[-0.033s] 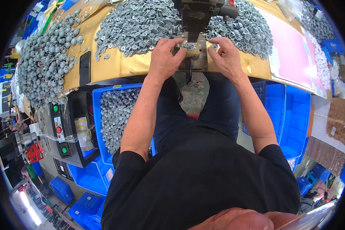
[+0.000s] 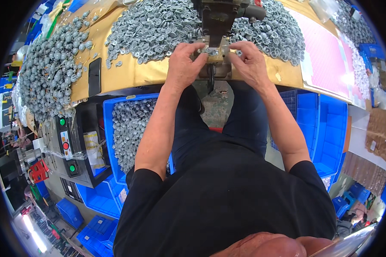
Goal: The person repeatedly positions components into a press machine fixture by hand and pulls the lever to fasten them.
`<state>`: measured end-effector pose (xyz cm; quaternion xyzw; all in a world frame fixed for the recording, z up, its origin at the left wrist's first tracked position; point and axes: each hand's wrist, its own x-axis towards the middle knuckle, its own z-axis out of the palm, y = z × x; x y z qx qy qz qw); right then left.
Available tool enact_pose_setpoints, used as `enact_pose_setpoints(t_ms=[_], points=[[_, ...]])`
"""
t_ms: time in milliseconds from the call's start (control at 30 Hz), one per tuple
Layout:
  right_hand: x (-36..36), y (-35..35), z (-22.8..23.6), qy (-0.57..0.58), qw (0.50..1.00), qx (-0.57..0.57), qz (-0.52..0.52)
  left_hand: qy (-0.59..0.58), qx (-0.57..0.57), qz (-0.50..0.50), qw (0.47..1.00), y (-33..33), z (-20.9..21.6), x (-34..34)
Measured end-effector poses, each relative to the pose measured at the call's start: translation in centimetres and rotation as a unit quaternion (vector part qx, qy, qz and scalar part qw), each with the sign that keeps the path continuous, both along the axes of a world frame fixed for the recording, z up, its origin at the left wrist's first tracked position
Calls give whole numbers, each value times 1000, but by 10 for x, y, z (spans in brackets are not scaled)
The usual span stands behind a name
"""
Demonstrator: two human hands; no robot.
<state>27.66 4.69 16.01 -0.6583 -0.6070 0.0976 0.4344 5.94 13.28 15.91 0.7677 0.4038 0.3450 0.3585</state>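
Both of my hands are at a dark metal press (image 2: 218, 21), on either side of its small metal fixture (image 2: 218, 58). Small grey round plastic parts (image 2: 211, 51) show in the fixture, below the press ram. My left hand (image 2: 184, 65) comes in from the left, thumb and index finger curled toward the fixture; what lies between their tips is too small to make out. My right hand (image 2: 251, 66) is just right of the fixture, its fingers bent around a small grey round part, mostly hidden by the fingertips.
Heaps of grey round parts (image 2: 154, 30) and cup-like grey parts (image 2: 270, 36) flank the press. Grey balls (image 2: 51, 64) and a phone (image 2: 94, 77) lie left. A blue crate (image 2: 108, 128) of grey parts stands below the table; blue bins (image 2: 332, 128) are at right.
My right hand has moved left, closer to the fixture, with the small grey part in its fingers. The left hand has barely moved.
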Motion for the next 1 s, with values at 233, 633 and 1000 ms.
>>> enact_pose_setpoints(t_ms=[233,633,1000], points=[[-17,34,-14,188,973,-132,-6,-14,30,-7,999,6,-8,5],[-20,35,-7,240,959,-150,4,96,176,-100,975,24,19,1],[22,49,32,270,939,-201,66,145,153,-171,962,35,36,6]])
